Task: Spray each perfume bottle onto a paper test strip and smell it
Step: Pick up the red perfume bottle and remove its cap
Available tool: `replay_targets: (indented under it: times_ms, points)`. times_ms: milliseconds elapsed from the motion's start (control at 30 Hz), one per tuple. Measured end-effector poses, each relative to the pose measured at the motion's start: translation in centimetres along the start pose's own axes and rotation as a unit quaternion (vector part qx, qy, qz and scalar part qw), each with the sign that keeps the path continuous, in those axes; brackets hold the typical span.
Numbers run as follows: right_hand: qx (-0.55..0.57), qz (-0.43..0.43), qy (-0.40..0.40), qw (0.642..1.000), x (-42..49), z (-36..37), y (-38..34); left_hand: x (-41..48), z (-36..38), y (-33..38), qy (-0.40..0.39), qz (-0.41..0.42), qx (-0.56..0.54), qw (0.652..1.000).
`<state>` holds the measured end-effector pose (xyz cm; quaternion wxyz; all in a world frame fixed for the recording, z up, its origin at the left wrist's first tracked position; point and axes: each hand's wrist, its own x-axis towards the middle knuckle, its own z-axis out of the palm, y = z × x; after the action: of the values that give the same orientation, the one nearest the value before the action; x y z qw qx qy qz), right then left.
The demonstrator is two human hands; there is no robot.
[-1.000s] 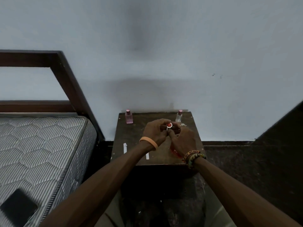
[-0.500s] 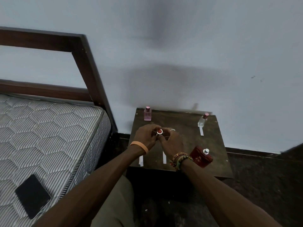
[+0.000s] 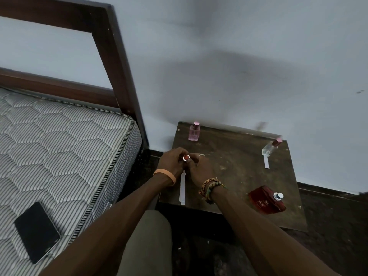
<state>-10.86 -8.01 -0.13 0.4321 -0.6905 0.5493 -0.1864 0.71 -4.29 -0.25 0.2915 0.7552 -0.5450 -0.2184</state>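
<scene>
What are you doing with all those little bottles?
A person is testing perfumes at a small wooden table. The left hand and right hand pinch what looks like a red cap above a paper test strip. The red bottle sits uncapped front right; a pink bottle and a clear bottle stand capped at the back.

Bedroom, in a home. To my left: grey striped quilted mattress [image 3: 59,146] in a dark wooden bed frame [image 3: 111,56], with a flat black phone [image 3: 36,232] lying on it. Ahead of me: small dark wooden bedside table [image 3: 239,166] against a plain pale painted wall [image 3: 239,36]. A pink glass perfume bottle [image 3: 193,133] stands at its far edge.
</scene>
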Motion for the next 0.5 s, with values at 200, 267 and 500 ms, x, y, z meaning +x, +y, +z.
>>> replay_targets:
  times_ms: [200,267,500]
  points:
    - [-0.001,0.0,-0.019,1.0,0.9,1.0,0.5,0.4,0.5,-1.4,-0.018,-0.02,0.007,1.0]
    - [-0.007,-0.005,-0.021,1.0,1.2,1.2,0.6,0.6,0.7,-1.7,-0.021,-0.021,0.007,1.0]
    - [-0.039,-0.003,-0.019,0.999,1.6,1.4,1.0,0.7,0.8,-2.0,-0.03,-0.031,0.006,0.999]
